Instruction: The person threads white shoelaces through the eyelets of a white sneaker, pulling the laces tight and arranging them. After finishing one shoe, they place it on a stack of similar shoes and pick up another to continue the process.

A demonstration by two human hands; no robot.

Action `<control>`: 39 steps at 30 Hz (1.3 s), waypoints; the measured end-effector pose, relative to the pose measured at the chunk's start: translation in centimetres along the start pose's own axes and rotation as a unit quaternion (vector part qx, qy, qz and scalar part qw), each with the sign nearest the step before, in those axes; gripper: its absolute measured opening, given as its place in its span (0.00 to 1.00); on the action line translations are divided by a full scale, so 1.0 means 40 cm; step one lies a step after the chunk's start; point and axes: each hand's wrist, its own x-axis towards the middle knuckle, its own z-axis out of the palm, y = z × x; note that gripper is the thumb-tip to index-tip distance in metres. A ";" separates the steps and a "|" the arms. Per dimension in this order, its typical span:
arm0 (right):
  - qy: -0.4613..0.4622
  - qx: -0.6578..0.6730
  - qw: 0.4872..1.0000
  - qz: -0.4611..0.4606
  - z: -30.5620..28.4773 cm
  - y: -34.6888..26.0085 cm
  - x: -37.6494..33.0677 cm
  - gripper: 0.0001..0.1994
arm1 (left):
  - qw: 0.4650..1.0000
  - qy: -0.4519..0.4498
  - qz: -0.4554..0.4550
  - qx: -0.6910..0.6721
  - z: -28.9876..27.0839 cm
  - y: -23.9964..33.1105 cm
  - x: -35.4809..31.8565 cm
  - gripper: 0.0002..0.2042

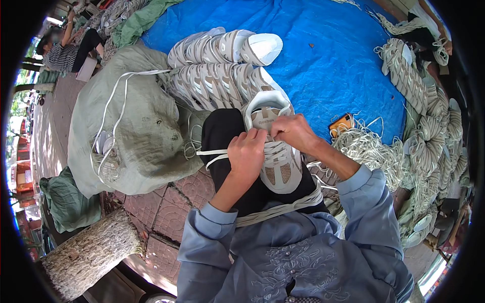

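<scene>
Now | left hand (246, 151) grip pinches lace (214, 153) | right hand (293, 130) grip pinches lace | sneaker (277, 151) beneath both, on lap

We see a white and beige sneaker (275, 154) at the center of the frame, lying on the dark trouser leg, toe pointing down toward the lower edge and its open collar toward the top. Mesh panels show near the toe. A flat white shoelace (214, 156) crosses its upper eyelets; 2 loose ends trail out to the left over the dark fabric. Fingers cover part of the tongue and lacing.
</scene>
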 end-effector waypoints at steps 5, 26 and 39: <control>0.034 -0.191 0.981 -0.016 -0.007 -0.047 -0.015 0.07 | 1.000 -0.007 -0.005 0.026 -0.005 0.000 -0.005 0.06; 0.085 -0.072 0.992 0.052 0.044 -0.063 -0.030 0.07 | 0.983 -0.183 -0.027 -0.001 -0.037 -0.002 0.015 0.03; 0.071 -0.080 0.993 0.049 0.026 -0.063 -0.031 0.07 | 0.977 -0.153 0.062 0.138 -0.027 0.016 0.027 0.04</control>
